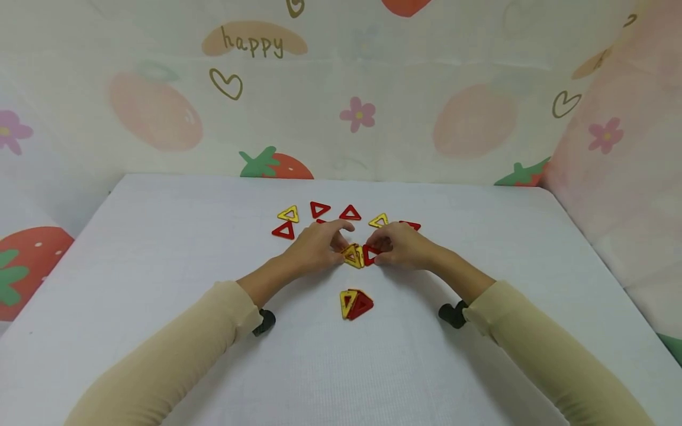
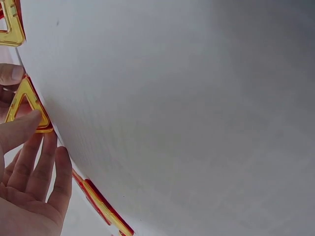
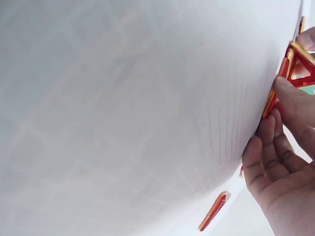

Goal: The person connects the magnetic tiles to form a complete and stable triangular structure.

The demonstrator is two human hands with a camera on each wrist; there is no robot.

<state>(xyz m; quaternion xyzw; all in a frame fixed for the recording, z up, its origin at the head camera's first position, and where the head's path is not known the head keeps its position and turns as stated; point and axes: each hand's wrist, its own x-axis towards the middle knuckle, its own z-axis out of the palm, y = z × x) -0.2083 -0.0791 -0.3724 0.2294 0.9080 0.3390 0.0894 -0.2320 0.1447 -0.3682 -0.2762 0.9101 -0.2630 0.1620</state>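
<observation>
Mid-table in the head view, the left hand (image 1: 315,247) pinches a small cluster of yellow triangle tiles (image 1: 352,256). Its thumb lies on a yellow triangle (image 2: 43,119) in the left wrist view, with red edges showing behind. The right hand (image 1: 406,245) pinches a red triangle tile (image 1: 369,255) against the cluster's right side. In the right wrist view its thumb presses a red and yellow tile edge (image 3: 270,101), beside a tilted red triangle (image 3: 308,81). How the tiles join inside the cluster is partly hidden by fingers.
Nearer the person stands a second red and yellow cluster (image 1: 356,304). Behind the hands lie loose triangles, among them a yellow one (image 1: 288,214), a red one (image 1: 283,230), another red one (image 1: 350,213) and a yellow one (image 1: 379,220). A patterned cloth (image 1: 405,77) hangs behind the table.
</observation>
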